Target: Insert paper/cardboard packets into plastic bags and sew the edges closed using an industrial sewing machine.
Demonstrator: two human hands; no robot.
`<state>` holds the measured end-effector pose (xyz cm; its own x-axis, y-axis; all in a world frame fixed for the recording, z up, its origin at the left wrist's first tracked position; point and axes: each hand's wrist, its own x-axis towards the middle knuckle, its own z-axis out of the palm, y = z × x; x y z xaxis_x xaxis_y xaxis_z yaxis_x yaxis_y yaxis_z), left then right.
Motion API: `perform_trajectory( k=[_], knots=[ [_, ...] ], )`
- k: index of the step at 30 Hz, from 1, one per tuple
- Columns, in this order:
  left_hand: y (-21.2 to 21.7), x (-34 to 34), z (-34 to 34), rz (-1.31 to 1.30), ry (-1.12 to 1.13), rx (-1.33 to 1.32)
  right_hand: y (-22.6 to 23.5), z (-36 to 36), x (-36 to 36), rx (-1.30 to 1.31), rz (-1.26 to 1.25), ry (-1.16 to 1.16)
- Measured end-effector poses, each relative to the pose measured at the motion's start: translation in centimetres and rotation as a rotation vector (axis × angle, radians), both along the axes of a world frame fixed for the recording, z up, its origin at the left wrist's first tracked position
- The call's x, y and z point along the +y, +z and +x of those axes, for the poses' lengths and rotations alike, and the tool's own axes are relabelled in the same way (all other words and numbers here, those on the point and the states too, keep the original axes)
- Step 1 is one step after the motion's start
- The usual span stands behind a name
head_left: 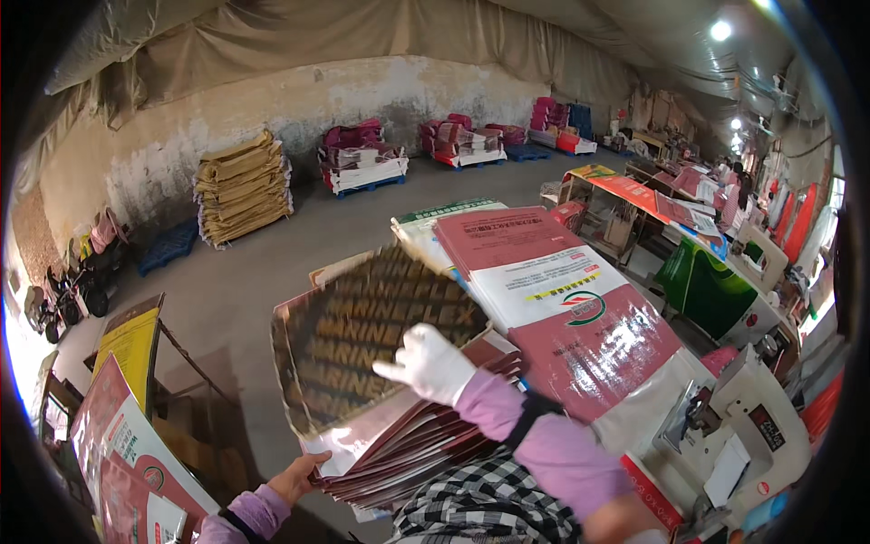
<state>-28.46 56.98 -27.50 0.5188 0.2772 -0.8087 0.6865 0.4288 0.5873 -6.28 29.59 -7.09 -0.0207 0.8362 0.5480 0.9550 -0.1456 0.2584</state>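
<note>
In front of me lies a thick stack of red-and-white woven plastic bags (412, 444), its layered edges fanned toward me. A dark brown sheet with rows of yellowish lettering (362, 331) covers its far part. At the stack's near left corner, my bare left hand (297, 479) grips the bag edges, thumb on top. My right hand (430, 363), in a white glove, is over the brown sheet. Its fingers are curled in and the thumb points left; nothing shows in its grip. Beside it on the right, more red-and-white bags (580, 317) lie flat.
A white sewing machine (752, 435) stands at the near right. Printed bags (136, 462) hang over a support at the lower left. Beyond the floor, a pile of tan sacks (240, 190) and palletised bag stacks (362, 163) line the wall. More worktables (634, 195) run along the right.
</note>
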Motion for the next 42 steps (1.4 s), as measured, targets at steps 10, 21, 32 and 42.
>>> perform_trajectory(
  k=[10, 21, 32, 42],
  knots=[
    [-5.4, 0.0, -3.0, 0.228, 0.076, -0.205, -16.8, -6.7, -0.4, 0.687, -0.690, -0.640],
    [-7.2, -0.2, -5.5, 0.396, 0.104, -0.175, -25.3, 4.5, -6.9, 0.546, -0.211, -0.893],
    [7.7, -12.2, 11.0, 1.474, -0.981, -0.667, -31.6, 5.2, -9.9, 0.881, -0.051, -0.888],
    [-6.9, -18.1, 18.6, 1.363, -1.713, -0.110, -13.7, -5.2, -19.4, 0.704, 0.600, -0.653]
  ],
)
